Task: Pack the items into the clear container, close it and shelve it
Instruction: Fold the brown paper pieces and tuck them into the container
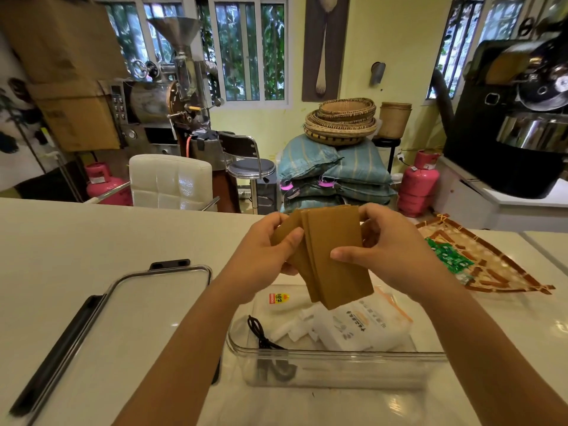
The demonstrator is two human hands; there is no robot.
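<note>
Both hands (264,250) (390,253) hold brown pouches (332,256) — above container (338,355).

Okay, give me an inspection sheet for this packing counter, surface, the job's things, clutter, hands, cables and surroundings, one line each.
Surface: white counter, glossy, no spills seen.
Job's things: clear container open, holding white packets; its lid lies flat to the left; brown paper sleeves held above the container.
Clutter: woven tray at right with green sachets on it.
Hands: left hand and right hand both grip the sleeves.
Cables: black cable coiled inside the container's left end.
Surroundings: roasting machines, pink gas cylinders, stacked sacks, baskets, white chair.
</note>
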